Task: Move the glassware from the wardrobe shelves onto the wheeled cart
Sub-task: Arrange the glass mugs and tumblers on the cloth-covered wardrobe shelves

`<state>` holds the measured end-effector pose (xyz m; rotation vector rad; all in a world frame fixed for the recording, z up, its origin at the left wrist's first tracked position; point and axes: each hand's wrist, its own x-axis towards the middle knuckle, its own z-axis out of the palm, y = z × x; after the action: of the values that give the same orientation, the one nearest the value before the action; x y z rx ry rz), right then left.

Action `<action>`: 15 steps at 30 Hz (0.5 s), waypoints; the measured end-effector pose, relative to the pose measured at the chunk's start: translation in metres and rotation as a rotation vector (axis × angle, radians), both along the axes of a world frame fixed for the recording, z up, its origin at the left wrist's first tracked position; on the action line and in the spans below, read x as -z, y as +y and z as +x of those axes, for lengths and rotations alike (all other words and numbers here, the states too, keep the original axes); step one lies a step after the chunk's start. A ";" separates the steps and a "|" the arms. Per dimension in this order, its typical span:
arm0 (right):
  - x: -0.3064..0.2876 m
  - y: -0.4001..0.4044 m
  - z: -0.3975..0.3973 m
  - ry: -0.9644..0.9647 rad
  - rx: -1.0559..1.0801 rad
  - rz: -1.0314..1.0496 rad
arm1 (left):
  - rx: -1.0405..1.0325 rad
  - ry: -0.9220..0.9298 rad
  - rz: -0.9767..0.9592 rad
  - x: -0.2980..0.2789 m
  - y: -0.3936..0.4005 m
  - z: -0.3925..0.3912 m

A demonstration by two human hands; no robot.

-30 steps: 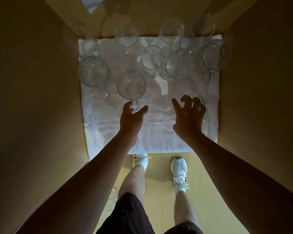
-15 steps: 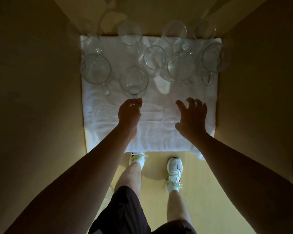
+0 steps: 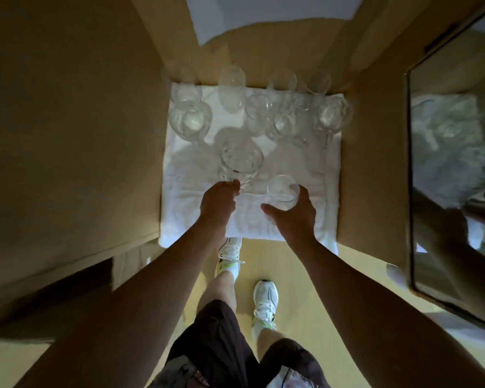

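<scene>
Standing at the wardrobe shelf (image 3: 373,152), the person has both hands on glassware, so the step in hand looks like the pick-up, with the carry to the cart yet to come; no cart shows in this view. Under both grips lies a white cloth (image 3: 314,219) that covers the shelf. Beyond the fingers, toward the back wall, the remaining glasses (image 3: 286,119) stand crowded, several touching or overlapping so that edges are hard to separate. The left hand (image 3: 218,206) has its fingers curled at the near side of a glass mug (image 3: 241,161), seemingly round its handle, though the handle itself is hidden. Just beside it, the right hand (image 3: 293,217) cups a small tumbler (image 3: 282,192), thumb on one side and fingers wrapped round the other. Both pieces are clear, thin-walled and upright. The next move calls for drawing them straight back, keeping them apart and level.
</scene>
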<state>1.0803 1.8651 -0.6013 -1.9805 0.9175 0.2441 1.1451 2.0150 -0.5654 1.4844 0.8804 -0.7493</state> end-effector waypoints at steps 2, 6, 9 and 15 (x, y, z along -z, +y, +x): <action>-0.020 0.000 -0.006 -0.035 0.002 0.029 | -0.049 -0.005 0.016 -0.023 0.002 -0.008; -0.068 -0.002 -0.020 -0.131 -0.025 0.056 | -0.150 -0.062 -0.028 -0.073 0.009 -0.033; -0.105 -0.002 -0.027 -0.189 -0.061 0.062 | -0.176 -0.147 -0.021 -0.109 0.018 -0.057; -0.187 0.007 -0.034 -0.325 -0.143 0.083 | -0.227 -0.303 0.006 -0.193 0.033 -0.092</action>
<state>1.0463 1.8722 -0.4147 -1.9383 0.5507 0.0369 1.0531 2.0480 -0.3728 1.4277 0.8014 -0.3438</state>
